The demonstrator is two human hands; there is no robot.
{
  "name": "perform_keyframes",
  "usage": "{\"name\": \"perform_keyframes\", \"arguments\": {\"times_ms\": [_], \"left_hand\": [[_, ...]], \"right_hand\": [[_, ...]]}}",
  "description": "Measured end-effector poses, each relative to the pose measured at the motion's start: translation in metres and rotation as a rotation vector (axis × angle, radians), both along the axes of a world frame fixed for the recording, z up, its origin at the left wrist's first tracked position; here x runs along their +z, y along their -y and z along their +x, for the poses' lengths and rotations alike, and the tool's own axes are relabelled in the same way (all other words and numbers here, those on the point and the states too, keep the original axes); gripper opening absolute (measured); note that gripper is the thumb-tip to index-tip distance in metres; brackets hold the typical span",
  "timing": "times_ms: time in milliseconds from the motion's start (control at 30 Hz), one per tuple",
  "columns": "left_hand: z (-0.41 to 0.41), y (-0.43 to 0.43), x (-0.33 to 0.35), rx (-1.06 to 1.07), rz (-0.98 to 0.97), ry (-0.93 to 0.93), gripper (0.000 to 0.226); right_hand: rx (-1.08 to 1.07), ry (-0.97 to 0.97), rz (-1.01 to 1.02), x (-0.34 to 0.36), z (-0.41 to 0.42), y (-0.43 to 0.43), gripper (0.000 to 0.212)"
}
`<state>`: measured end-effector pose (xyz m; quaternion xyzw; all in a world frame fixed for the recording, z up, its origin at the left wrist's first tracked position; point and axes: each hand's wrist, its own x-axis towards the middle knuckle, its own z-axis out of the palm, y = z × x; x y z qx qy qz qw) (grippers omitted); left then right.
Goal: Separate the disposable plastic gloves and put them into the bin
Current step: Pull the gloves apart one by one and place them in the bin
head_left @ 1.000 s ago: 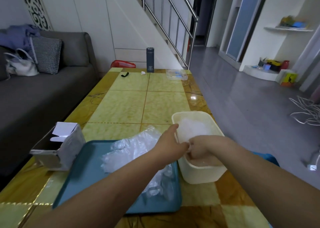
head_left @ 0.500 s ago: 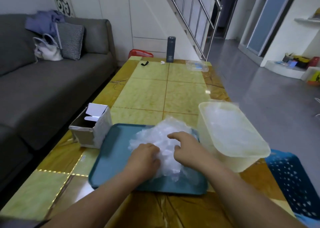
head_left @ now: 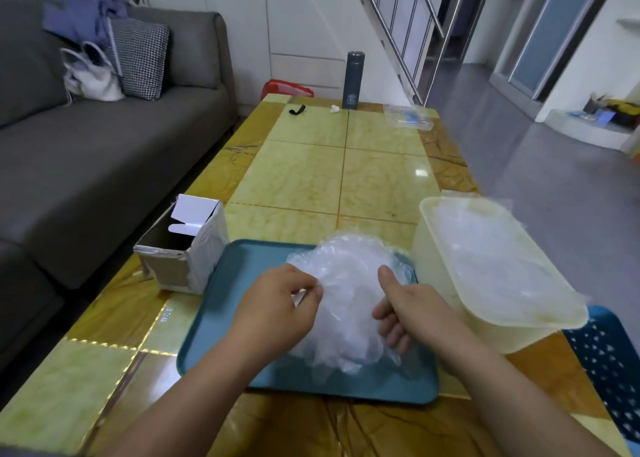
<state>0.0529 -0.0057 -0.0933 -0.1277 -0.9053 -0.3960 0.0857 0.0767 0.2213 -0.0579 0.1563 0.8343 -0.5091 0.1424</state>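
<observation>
A heap of clear disposable plastic gloves (head_left: 349, 283) lies on a teal tray (head_left: 239, 283) at the near end of the table. My left hand (head_left: 277, 307) pinches the left edge of the heap with curled fingers. My right hand (head_left: 405, 311) grips the heap's right side, thumb up on top and fingers curled into the plastic. To the right of the tray stands a cream plastic bin (head_left: 436, 269) with several clear gloves (head_left: 485, 259) inside.
An open cardboard box (head_left: 187, 248) sits left of the tray. At the yellow table's (head_left: 311, 176) far end stand a dark flask (head_left: 352, 80), a small black item (head_left: 297, 110) and a clear packet (head_left: 408, 118). A grey sofa (head_left: 86, 151) runs along the left. A blue basket (head_left: 606, 366) sits low at the right.
Both hands left the bin and came down onto the glove heap on the tray. They now take hold of the heap's two sides. The view swung left.
</observation>
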Motion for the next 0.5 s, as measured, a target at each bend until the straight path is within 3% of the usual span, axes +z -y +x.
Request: {"name": "perform_keyframes", "arguments": {"times_ms": [67,133,267,333,433,500], "left_hand": [[0.008,-0.003,0.005,-0.066,0.043,-0.027,0.024],[0.013,-0.009,0.006,-0.159,0.042,-0.023,0.018],[0.022,-0.014,0.007,-0.378,-0.052,0.106,0.01],[0.025,-0.016,0.013,-0.427,-0.038,0.202,0.021],[0.018,-0.014,0.017,-0.167,0.025,0.14,0.049],[0.008,-0.004,0.014,0.064,-0.021,0.053,0.047]], "right_hand": [[-0.111,0.094,-0.242,-0.004,0.001,0.003,0.072],[-0.18,0.067,-0.405,-0.008,0.0,0.001,0.065],[-0.16,-0.061,-0.541,-0.008,0.002,-0.006,0.047],[-0.163,-0.087,-0.549,-0.009,0.002,-0.01,0.031],[-0.087,-0.073,-0.58,-0.009,0.003,-0.013,0.018],[-0.017,-0.054,-0.557,-0.005,0.004,-0.013,0.017]]}}
